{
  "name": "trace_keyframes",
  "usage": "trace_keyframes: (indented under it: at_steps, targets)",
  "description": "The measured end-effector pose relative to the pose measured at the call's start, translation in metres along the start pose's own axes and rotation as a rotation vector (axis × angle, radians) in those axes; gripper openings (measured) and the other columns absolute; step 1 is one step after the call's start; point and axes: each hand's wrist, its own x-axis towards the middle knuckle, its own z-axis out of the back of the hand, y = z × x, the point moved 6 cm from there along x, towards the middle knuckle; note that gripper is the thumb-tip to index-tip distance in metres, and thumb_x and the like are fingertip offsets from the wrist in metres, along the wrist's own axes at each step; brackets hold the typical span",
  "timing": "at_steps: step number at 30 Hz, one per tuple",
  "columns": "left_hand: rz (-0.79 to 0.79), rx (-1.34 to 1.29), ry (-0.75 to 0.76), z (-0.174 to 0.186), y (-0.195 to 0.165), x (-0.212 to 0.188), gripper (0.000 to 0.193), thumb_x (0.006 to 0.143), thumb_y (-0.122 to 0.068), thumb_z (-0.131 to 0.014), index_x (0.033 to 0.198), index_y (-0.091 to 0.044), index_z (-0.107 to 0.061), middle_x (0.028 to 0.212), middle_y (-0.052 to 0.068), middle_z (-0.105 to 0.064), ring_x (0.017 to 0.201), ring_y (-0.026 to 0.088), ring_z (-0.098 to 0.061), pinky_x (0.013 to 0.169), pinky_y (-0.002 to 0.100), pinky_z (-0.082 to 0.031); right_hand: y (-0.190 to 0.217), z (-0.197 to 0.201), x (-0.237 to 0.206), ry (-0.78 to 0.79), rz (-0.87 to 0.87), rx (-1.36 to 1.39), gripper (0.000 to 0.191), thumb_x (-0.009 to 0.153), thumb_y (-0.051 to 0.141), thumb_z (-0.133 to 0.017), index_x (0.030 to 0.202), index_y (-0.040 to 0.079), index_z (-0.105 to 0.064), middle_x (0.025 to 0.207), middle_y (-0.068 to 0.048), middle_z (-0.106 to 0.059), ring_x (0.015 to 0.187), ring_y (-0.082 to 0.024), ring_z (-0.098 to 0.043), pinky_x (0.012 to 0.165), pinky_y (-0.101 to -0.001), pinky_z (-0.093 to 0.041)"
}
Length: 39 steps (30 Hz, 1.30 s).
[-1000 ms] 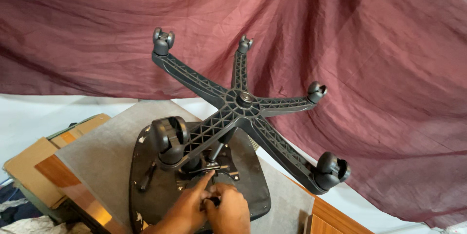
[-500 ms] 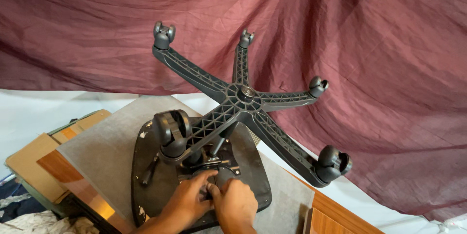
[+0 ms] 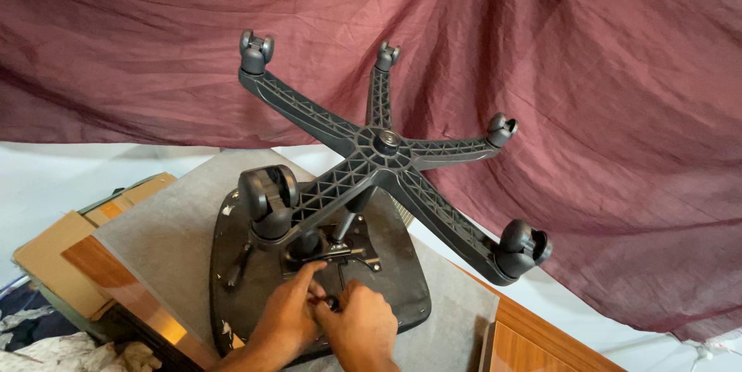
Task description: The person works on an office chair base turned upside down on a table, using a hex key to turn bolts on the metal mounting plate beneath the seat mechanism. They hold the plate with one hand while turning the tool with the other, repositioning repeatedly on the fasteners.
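Observation:
An office chair lies upside down on a grey mat (image 3: 162, 241). Its black five-arm star base (image 3: 382, 148) with castor wheels (image 3: 267, 194) points up toward me. The black underside of the seat (image 3: 402, 264) carries a metal tilt mechanism (image 3: 336, 252). My left hand (image 3: 286, 318) rests on the seat underside with its forefinger stretched toward the mechanism. Close beside it, my right hand (image 3: 363, 329) is closed around a small dark part at the mechanism; what that part is I cannot make out. The two hands touch each other.
A maroon cloth (image 3: 541, 55) hangs behind everything. The mat lies on a wooden table top (image 3: 131, 298), with another wooden edge (image 3: 541, 341) at the lower right. A flattened cardboard box (image 3: 58, 256) sits at the left, and crumpled white cloth (image 3: 62, 353) fills the lower left corner.
The view has shifted slightly, so the chair sits a little higher and more central. My hands stay at the mechanism, the left forefinger now reaching further up toward it.

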Motion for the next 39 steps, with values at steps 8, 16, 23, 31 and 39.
trace_keyframes:
  at_steps: [8,16,23,31,39]
  targets:
    - [-0.112,-0.175,0.108,-0.019,0.011,0.001,0.096,0.072,0.008,-0.069,0.157,-0.021,-0.036,0.097,0.008,-0.080,0.086,0.016,-0.076,0.081,0.028,-0.058,-0.007,-0.001,0.001,-0.019,0.252,0.257,0.022,0.071,0.018,-0.074,0.092,0.010,-0.076,0.086,-0.014,-0.078,0.086,-0.033,-0.076,0.080,-0.0417,-0.059]
    - [-0.129,-0.184,0.083,-0.020,0.020,-0.004,0.074,0.070,0.003,-0.083,0.138,-0.012,-0.058,0.103,0.010,-0.077,0.094,0.017,-0.074,0.083,0.030,-0.059,-0.008,-0.003,-0.005,-0.036,0.092,0.095,0.035,0.075,0.040,-0.086,0.085,0.008,-0.074,0.077,-0.009,-0.074,0.081,-0.031,-0.074,0.077,-0.0437,-0.057]
    - [-0.320,-0.170,0.090,-0.007,-0.012,-0.006,0.071,0.073,0.003,-0.069,0.141,-0.011,-0.055,0.098,0.011,-0.080,0.088,0.020,-0.078,0.078,0.033,-0.059,-0.003,-0.006,-0.011,-0.039,0.139,0.179,0.032,0.075,0.031,-0.080,0.105,0.022,-0.075,0.104,-0.010,-0.073,0.098,-0.031,-0.071,0.085,-0.0445,-0.055]
    - [-0.138,-0.011,0.046,-0.018,-0.005,-0.009,0.076,0.079,-0.002,-0.064,0.151,-0.018,-0.045,0.093,0.016,-0.076,0.084,0.028,-0.077,0.077,0.035,-0.059,-0.008,-0.012,-0.004,-0.124,0.226,0.184,0.028,0.074,0.025,-0.078,0.102,0.023,-0.079,0.095,-0.008,-0.077,0.092,-0.033,-0.072,0.081,-0.0450,-0.056]
    - [-0.123,0.029,0.034,-0.015,-0.001,-0.002,0.084,0.072,-0.005,-0.072,0.151,-0.019,-0.047,0.100,0.018,-0.078,0.089,0.035,-0.077,0.079,0.039,-0.060,-0.004,-0.008,-0.009,-0.107,0.249,0.241,0.026,0.074,0.022,-0.079,0.098,0.015,-0.074,0.092,-0.009,-0.074,0.089,-0.033,-0.073,0.078,-0.0451,-0.056]
